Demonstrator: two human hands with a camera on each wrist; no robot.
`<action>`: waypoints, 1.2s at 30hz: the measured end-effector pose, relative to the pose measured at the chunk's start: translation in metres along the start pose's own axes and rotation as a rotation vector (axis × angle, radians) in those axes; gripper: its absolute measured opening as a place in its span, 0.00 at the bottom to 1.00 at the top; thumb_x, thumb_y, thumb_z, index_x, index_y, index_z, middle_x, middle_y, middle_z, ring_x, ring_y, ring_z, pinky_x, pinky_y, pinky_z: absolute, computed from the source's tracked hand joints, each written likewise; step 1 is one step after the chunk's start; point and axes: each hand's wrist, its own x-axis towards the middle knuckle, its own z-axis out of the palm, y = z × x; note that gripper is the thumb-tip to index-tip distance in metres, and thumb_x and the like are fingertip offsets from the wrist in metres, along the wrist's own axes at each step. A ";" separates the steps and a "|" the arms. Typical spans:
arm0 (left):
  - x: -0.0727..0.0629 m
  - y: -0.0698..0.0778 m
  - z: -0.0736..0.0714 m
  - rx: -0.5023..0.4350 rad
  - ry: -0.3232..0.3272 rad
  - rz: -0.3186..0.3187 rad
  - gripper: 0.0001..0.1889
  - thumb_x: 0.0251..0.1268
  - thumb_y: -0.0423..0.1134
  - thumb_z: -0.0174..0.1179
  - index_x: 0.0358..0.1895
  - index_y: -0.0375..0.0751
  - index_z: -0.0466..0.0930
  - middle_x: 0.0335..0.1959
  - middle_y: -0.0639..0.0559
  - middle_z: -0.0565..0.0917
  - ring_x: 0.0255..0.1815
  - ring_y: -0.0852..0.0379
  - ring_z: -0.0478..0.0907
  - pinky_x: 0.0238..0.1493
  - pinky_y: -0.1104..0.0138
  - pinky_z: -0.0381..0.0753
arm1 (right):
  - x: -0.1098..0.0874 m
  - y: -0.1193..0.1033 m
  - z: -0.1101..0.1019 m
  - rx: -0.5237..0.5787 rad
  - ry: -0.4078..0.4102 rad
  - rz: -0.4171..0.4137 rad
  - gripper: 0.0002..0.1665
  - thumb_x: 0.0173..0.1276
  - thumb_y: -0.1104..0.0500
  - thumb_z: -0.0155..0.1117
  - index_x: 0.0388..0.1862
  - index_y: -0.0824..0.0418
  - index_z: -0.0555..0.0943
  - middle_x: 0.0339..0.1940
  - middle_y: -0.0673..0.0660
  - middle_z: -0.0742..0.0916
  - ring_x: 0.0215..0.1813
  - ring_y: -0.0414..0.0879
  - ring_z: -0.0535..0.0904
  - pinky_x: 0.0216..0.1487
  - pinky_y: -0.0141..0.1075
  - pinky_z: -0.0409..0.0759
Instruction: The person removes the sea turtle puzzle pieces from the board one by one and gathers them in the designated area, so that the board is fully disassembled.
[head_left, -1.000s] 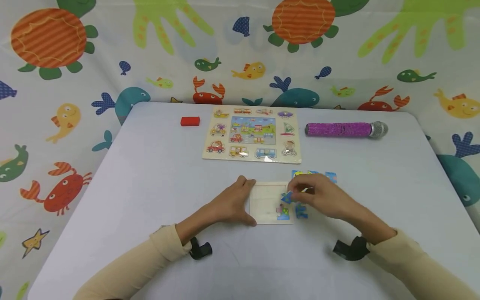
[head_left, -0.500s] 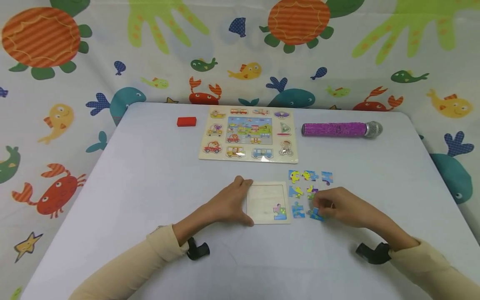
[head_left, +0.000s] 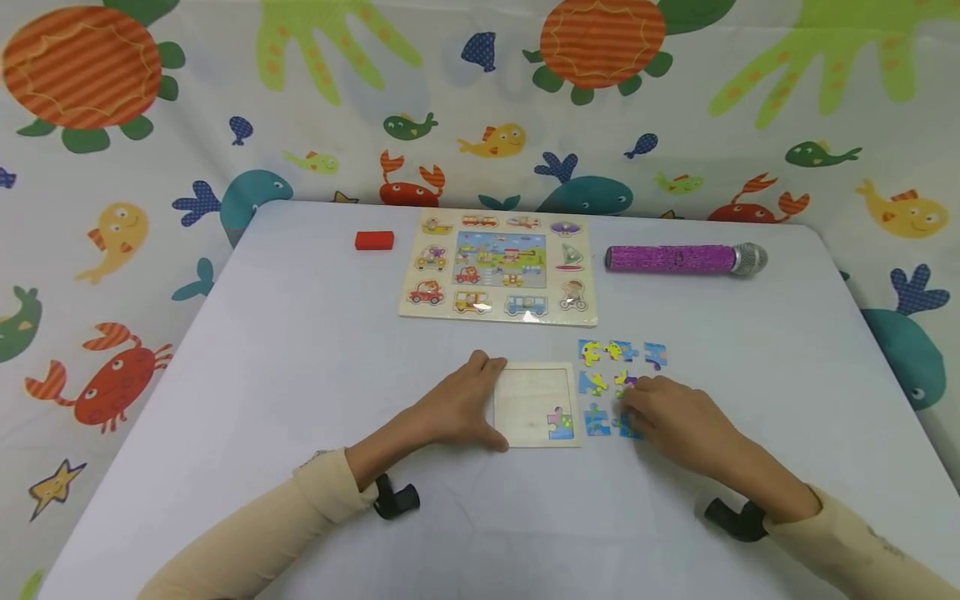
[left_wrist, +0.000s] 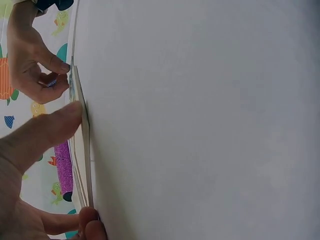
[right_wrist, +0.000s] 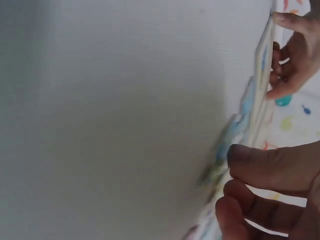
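Observation:
My left hand point(head_left: 461, 408) grips the small square wooden puzzle tray point(head_left: 525, 404), thumb at its near left corner and fingers at the far left one. One pink, green and blue puzzle piece point(head_left: 560, 427) sits in the tray's near right corner. To the right, several loose jigsaw pieces point(head_left: 597, 422) lie in rough rows. Over them hovers my right hand point(head_left: 682, 425), its fingertips by a yellow and purple piece point(head_left: 622, 379) and a blue piece point(head_left: 628, 428) they partly hide. In the right wrist view a gap shows between thumb point(right_wrist: 245, 156) and fingers, with no piece visible there.
Behind the tray lies a larger vehicle picture puzzle board point(head_left: 498, 310). A red block point(head_left: 374, 241) sits to its left, and a purple glittery microphone point(head_left: 675, 259) to its right. Sea-animal fabric point(head_left: 330, 125) hangs behind the white table point(head_left: 322, 292).
My right hand has brought a blue piece from over the tray to the loose pieces, where it now lies flat. The hand has then shifted slightly. My left hand keeps its hold.

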 end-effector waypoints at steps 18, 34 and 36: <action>-0.001 0.000 0.001 -0.024 -0.007 0.002 0.60 0.39 0.45 0.86 0.76 0.28 0.58 0.58 0.40 0.70 0.49 0.51 0.72 0.54 0.60 0.76 | 0.045 -0.051 0.020 0.083 -0.099 -0.105 0.13 0.57 0.67 0.77 0.39 0.60 0.82 0.35 0.50 0.80 0.37 0.45 0.73 0.35 0.36 0.76; -0.001 -0.001 0.000 -0.020 -0.005 -0.004 0.60 0.39 0.45 0.86 0.76 0.29 0.59 0.58 0.40 0.70 0.49 0.51 0.72 0.54 0.60 0.76 | 0.032 -0.021 -0.005 0.463 -0.082 -0.104 0.13 0.67 0.64 0.72 0.33 0.50 0.76 0.27 0.42 0.78 0.32 0.39 0.73 0.33 0.33 0.73; 0.000 0.000 -0.001 -0.018 -0.004 -0.005 0.60 0.39 0.45 0.86 0.77 0.29 0.59 0.58 0.40 0.70 0.49 0.51 0.73 0.54 0.60 0.76 | 0.023 -0.008 -0.015 0.489 -0.073 -0.065 0.11 0.67 0.63 0.72 0.34 0.51 0.78 0.30 0.42 0.80 0.36 0.40 0.75 0.37 0.34 0.77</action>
